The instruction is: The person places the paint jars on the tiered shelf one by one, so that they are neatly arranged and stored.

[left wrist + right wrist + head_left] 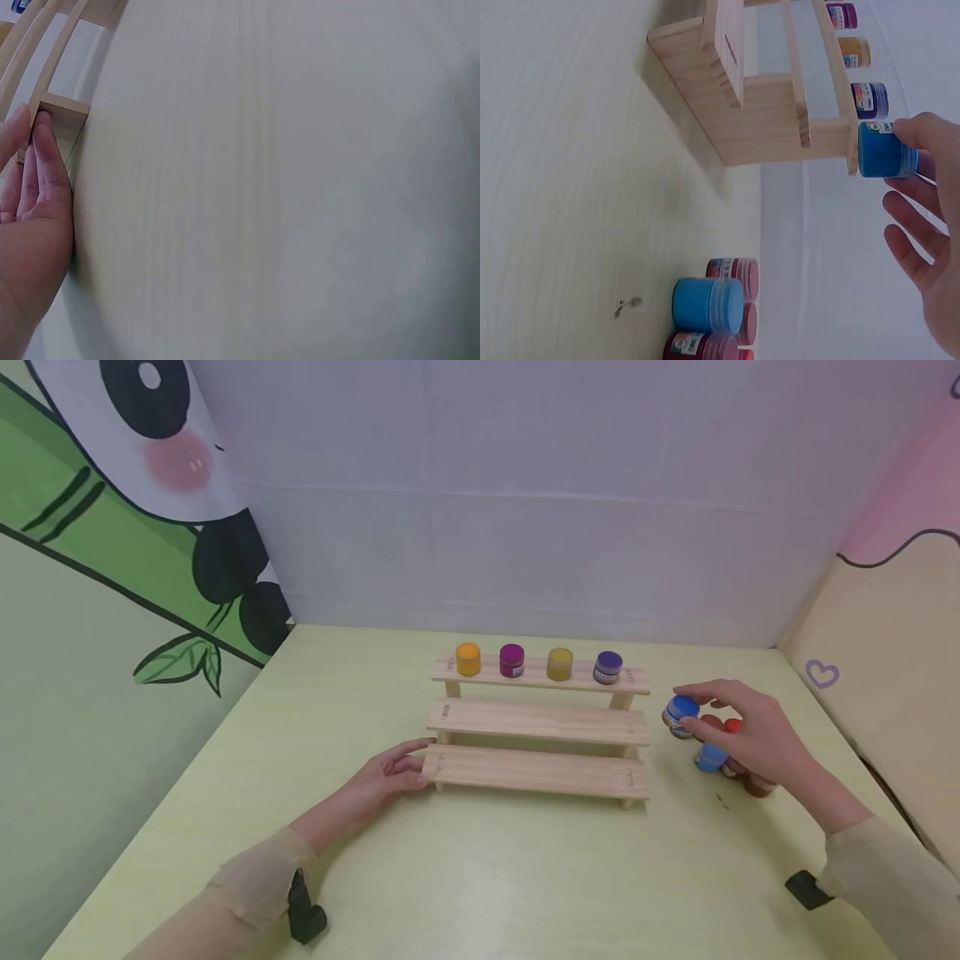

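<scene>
A three-tier wooden rack [536, 722] stands on the table. On its top tier sit an orange paint jar [468, 660], a magenta jar [512, 662], a mustard-yellow jar [559, 665] and a dark blue-violet jar [607, 668]. My left hand [386, 774] grips the left end of the lowest tier, thumb on one side of the board and fingers on the other in the left wrist view. Off the rack's right side, my right hand [757, 731] pinches a blue paint jar [881, 150] between thumb and fingers, held up above the table.
Right of the rack, under my right hand, several jars cluster on the table: a light blue jar [705, 304], a dark red jar [697, 346] and other reddish ones. A small dark mark [628, 306] lies near them. A pale cloth wall [525, 560] closes off the back.
</scene>
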A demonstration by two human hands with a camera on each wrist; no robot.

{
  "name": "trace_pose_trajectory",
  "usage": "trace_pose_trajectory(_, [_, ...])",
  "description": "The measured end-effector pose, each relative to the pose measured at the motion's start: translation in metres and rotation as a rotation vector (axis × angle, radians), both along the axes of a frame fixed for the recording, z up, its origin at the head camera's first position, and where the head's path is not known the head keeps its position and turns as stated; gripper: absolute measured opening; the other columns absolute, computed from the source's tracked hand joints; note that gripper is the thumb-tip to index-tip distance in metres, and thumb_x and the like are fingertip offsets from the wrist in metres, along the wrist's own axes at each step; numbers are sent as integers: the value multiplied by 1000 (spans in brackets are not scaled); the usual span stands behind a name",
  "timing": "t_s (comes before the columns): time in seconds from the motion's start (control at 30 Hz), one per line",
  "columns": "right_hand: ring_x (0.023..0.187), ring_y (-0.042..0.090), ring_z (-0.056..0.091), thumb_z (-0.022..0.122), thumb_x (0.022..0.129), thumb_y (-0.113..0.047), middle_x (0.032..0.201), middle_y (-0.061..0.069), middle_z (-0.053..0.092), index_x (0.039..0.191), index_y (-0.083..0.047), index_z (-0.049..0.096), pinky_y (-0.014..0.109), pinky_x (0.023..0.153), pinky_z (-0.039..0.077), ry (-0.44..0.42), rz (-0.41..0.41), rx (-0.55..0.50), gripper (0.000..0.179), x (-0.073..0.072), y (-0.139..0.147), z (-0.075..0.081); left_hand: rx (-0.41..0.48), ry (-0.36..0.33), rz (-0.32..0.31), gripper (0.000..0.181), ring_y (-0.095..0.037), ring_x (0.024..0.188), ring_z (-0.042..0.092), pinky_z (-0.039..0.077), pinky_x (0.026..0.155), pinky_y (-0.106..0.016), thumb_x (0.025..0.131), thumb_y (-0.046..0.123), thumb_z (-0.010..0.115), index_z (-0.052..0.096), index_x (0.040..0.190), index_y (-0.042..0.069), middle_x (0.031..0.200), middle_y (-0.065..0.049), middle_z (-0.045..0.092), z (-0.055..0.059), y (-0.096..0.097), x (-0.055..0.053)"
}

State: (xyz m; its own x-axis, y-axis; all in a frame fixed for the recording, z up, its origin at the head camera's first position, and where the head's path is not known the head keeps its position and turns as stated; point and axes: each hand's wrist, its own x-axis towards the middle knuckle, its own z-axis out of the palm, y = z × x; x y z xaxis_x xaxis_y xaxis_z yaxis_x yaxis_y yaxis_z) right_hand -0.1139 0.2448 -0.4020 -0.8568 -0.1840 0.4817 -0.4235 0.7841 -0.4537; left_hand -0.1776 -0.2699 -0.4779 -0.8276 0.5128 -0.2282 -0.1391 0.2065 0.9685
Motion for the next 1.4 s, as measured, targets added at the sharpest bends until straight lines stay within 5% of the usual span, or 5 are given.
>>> trace_pose_trajectory(0.33, [80, -3, 63, 80, 76, 4, 106, 0, 71, 120, -11, 68, 12, 67, 52, 133, 243, -49, 49, -4, -40, 7, -54, 2, -82, 72, -10, 111, 65, 52, 95, -23, 94, 22, 67, 29, 155, 12, 120, -1, 69, 5, -7, -9])
trace_pose_trajectory(1.0, [99, 17, 66, 70, 91, -10, 118, 6, 68, 127, -10, 63, 26, 78, 58, -77, 409, -212, 37, -36, -140, 11, 48, -53, -101, 68, -9, 110, 66, 54, 95, -25, 97, 12, 60, 25, 155, 7, 119, 3, 68, 4, -11, -10])
trace_pose_trajectory(1.4, [102, 18, 66, 73, 90, -19, 117, 4, 70, 125, -12, 66, 27, 79, 58, -143, 396, -264, 36, -59, -182, 10, 50, -78, -114, 71, -10, 114, 64, 53, 97, -26, 96, 13, 62, 24, 157, 9, 128, -2, 65, 6, -9, -13])
